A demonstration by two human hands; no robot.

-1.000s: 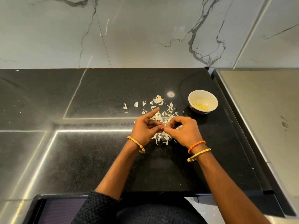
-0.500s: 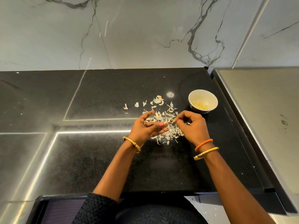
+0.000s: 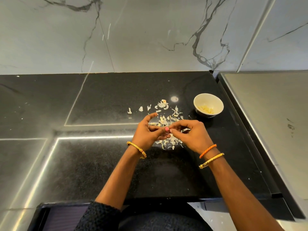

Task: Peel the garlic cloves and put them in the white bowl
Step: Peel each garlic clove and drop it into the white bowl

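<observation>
A white bowl (image 3: 208,101) stands on the black counter at the right, with several peeled garlic cloves (image 3: 205,109) inside. A heap of papery garlic skins (image 3: 167,120) lies in the middle of the counter. Just above that heap, my left hand (image 3: 148,133) and my right hand (image 3: 191,135) meet fingertip to fingertip. Both pinch a small garlic clove that is almost fully hidden by the fingers. My left index finger sticks out straight.
The black granite counter (image 3: 106,100) runs back to a marble wall. A steel surface (image 3: 266,114) borders it on the right, close behind the bowl. A few loose skin scraps (image 3: 140,108) lie left of the heap.
My right hand drew away to the right half a second ago and has come back to my left hand. Both hands sit slightly lower over the skins.
</observation>
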